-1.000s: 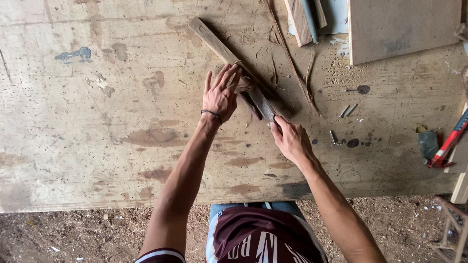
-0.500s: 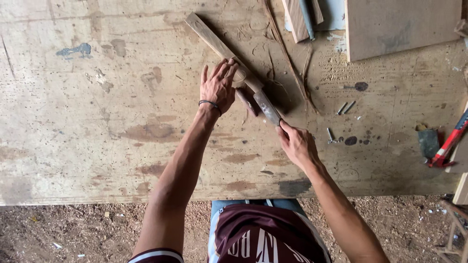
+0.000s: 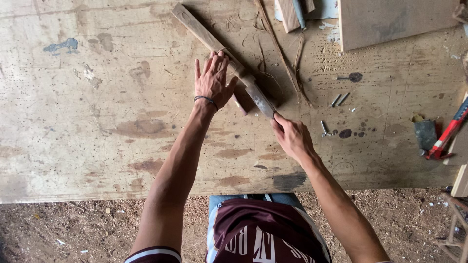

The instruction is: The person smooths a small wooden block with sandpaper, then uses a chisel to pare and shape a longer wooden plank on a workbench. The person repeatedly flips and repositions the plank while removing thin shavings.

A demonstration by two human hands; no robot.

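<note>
Your left hand (image 3: 212, 80) lies flat with fingers spread on a long wooden strip (image 3: 204, 33), which runs diagonally across the stained table (image 3: 87, 126) toward eleven o'clock. Your right hand (image 3: 292, 139) grips a dull metal blade (image 3: 260, 101), fingers closed on its lower end. Loose nails (image 3: 339, 100) lie near at three o'clock.

A stained plywood workbench (image 3: 97, 122) carries a long wooden strip (image 3: 204, 34) at 12 o'clock, a flat board (image 3: 390, 19) at 1 o'clock, 3 loose nails (image 3: 336, 100) and a red-handled tool (image 3: 446, 136) at 3 o'clock.
</note>
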